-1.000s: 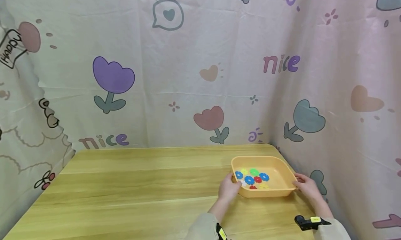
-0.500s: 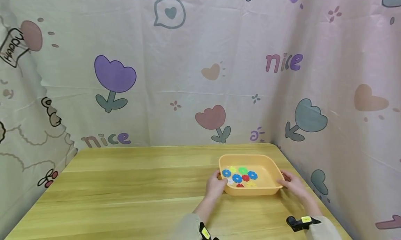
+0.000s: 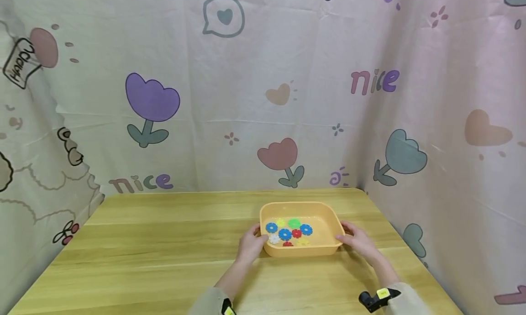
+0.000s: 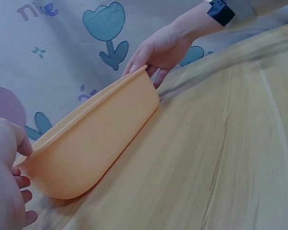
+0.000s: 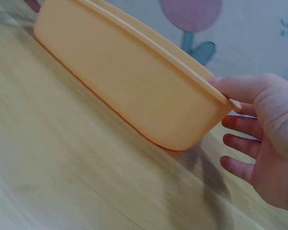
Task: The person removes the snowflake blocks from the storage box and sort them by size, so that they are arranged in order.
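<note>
A yellow-orange plastic tray (image 3: 326, 228) stands right of the middle of the wooden table in the head view. Several flower-shaped plastic discs lie inside, mostly toward its left: blue (image 3: 285, 234), green (image 3: 294, 223), red (image 3: 296, 233), white (image 3: 274, 238) and yellow ones. My left hand (image 3: 251, 245) grips the left end, thumb over the rim. The right hand (image 3: 362, 242) pinches the right end's rim; in the right wrist view its thumb lies on the rim (image 5: 182, 64) with other fingers below. Whether the tray's base touches the table cannot be told.
The wooden table (image 3: 144, 246) extends to the left and in front of the tray. A patterned curtain (image 3: 230, 91) hangs behind the table and along both sides. Black wrist devices (image 3: 379, 300) sit at both sleeves.
Both hands have moved the tray leftward from the table's right edge toward the middle. The discs have stayed in about the same places inside it, and the grip looks unchanged.
</note>
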{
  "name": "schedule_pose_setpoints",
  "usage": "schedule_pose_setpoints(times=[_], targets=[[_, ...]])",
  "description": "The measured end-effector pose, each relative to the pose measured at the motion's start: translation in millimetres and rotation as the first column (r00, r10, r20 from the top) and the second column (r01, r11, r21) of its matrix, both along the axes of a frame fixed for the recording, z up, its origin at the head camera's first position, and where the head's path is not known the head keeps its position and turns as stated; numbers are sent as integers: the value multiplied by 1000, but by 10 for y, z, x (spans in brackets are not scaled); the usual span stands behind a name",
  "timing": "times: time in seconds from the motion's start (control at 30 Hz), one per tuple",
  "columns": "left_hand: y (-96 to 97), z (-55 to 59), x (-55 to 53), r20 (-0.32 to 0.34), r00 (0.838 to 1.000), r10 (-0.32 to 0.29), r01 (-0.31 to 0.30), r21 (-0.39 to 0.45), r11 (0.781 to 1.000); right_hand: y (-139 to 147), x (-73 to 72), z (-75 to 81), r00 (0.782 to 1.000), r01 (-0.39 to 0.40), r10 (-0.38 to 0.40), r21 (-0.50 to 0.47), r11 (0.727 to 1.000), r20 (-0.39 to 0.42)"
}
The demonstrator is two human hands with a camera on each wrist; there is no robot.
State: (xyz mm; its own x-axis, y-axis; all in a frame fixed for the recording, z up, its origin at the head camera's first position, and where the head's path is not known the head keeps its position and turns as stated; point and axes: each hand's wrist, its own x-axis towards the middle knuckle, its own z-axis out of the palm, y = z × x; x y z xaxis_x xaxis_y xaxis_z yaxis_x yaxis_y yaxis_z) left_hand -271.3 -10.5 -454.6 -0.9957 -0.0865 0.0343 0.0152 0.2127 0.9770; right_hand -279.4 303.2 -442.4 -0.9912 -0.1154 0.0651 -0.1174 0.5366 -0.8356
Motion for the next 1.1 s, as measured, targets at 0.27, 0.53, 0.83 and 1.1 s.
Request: schedule_pose_setpoints(times=[0.27, 0.53, 0.83, 1.1], targets=[[-384, -7, 80, 33, 999, 23, -21, -68, 997, -335, -18, -32, 999, -44, 45, 14, 999, -7], [-794, -7, 213, 7, 1000, 30, -28, -148, 989, -675, 46, -94, 994, -101, 104, -82, 991, 22], [-1222, 72, 427, -6, 1000, 24, -25, -263, 964, -1056, 120, -136, 983, -178, 182, -149, 973, 17], [-1514, 108, 572, 2, 1000, 28, -26, -346, 938, -1297, 207, -161, 964, -253, 264, -200, 946, 31]])
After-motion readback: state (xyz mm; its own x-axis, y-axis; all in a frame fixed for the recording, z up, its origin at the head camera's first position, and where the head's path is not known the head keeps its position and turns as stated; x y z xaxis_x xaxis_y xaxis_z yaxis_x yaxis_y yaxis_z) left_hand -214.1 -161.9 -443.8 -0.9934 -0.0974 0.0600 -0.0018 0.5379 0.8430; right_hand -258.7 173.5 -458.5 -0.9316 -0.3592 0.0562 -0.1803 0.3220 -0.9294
